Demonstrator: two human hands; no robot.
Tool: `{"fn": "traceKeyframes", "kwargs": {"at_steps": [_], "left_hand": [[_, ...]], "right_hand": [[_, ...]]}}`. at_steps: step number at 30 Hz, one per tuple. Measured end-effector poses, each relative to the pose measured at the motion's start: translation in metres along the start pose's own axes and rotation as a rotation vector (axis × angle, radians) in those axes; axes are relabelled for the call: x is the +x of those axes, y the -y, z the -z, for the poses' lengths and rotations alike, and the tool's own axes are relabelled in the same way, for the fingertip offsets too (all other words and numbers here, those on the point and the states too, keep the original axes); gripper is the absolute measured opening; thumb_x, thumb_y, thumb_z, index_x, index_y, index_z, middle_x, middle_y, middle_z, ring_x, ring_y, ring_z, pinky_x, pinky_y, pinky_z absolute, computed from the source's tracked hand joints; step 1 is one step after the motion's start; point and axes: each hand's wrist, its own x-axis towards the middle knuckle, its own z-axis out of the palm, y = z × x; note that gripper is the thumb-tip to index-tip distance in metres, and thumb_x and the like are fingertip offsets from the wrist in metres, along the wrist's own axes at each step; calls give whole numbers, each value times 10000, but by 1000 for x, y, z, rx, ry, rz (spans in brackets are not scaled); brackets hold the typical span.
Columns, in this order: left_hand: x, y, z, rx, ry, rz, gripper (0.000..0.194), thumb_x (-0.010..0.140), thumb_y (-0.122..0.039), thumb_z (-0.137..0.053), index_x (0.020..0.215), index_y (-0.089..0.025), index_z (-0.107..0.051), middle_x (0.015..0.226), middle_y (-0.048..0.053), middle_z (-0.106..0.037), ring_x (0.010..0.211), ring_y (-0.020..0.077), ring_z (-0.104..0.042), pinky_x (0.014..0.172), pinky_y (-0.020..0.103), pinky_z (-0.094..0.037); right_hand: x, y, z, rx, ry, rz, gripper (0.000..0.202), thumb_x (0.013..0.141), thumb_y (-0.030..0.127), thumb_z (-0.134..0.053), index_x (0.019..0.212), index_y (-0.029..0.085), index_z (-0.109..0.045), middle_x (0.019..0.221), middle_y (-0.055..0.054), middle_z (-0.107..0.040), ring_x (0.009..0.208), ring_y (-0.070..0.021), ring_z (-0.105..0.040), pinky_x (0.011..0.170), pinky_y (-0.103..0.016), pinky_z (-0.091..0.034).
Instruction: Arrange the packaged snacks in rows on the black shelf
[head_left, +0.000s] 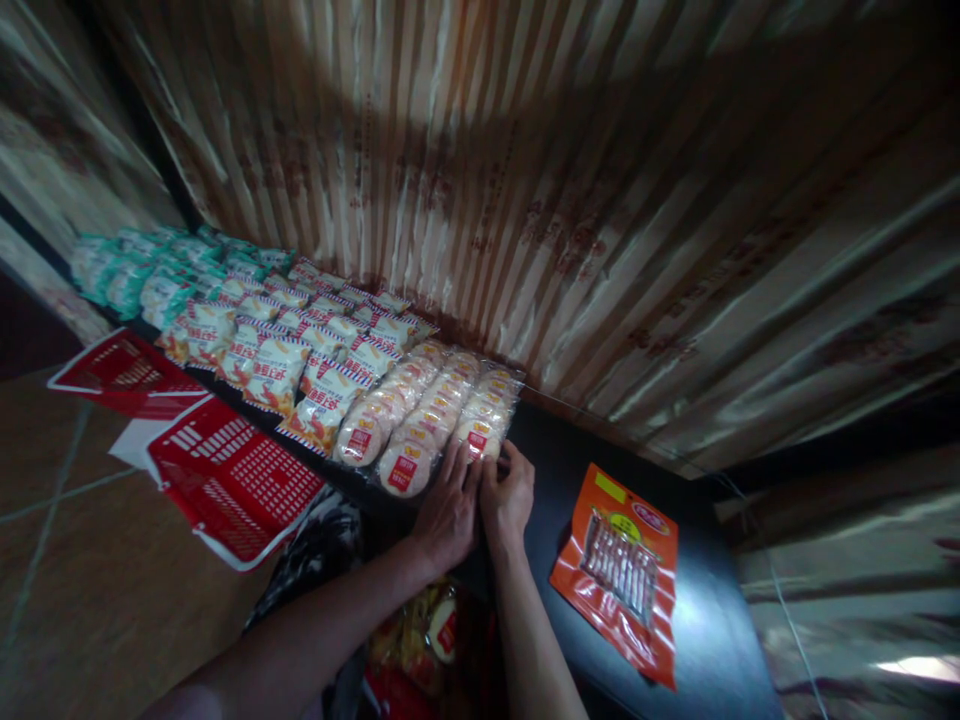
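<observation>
Round crackers (pixel 477 440) in crinkly clear film touch the left hand (pixel 452 505) and right hand (pixel 508 500), grip width unclear.

Snack packets (pixel 270 370) in rows on table (pixel 547 480), round cracker packs (pixel 406 468) right of them; large pouch (pixel 619 570) farther right, near side. Curtain (pixel 480 190) behind table; baskets (pixel 236 480) left, before table.
</observation>
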Motion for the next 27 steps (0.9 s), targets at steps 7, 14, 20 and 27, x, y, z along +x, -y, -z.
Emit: {"fn": "traceKeyframes", "kwargs": {"at_steps": [7, 14, 20, 27], "left_hand": [[1, 1, -4, 33, -7, -12, 517, 872, -129, -338, 1380, -74, -262, 1477, 163, -211, 1381, 262, 7, 1112, 461, -254], [1, -5, 2, 81, -17, -47, 470, 859, -140, -376, 1316, -35, -348, 1446, 194, -275, 1387, 269, -50, 1105, 460, -275], [-7, -10, 5, 73, -73, -96, 398, 867, -153, -370, 1244, -41, -427, 1394, 196, -369, 1370, 252, -194, 1086, 457, -325], [-35, -10, -4, 67, -79, -127, 373, 879, -174, -352, 1209, -32, -451, 1303, 195, -477, 1294, 249, -357, 1054, 450, -378]], "right_hand": [[3, -4, -3, 15, 42, 9, 477, 773, 372, -432, 1143, 95, -551, 1035, -152, -579, 861, -216, -564, 808, -367, -460], [-6, -2, 3, 10, -28, 9, 486, 750, 367, -449, 1135, 90, -554, 1118, -179, -512, 941, -228, -535, 795, -357, -476], [-20, 2, 12, 25, -18, 3, 402, 746, 331, -449, 1057, 117, -590, 1084, -159, -520, 983, -233, -521, 834, -366, -462], [-49, -2, 18, 50, -29, 27, 338, 726, 289, -427, 958, 138, -621, 1023, -130, -562, 896, -200, -553, 843, -348, -452]]}}
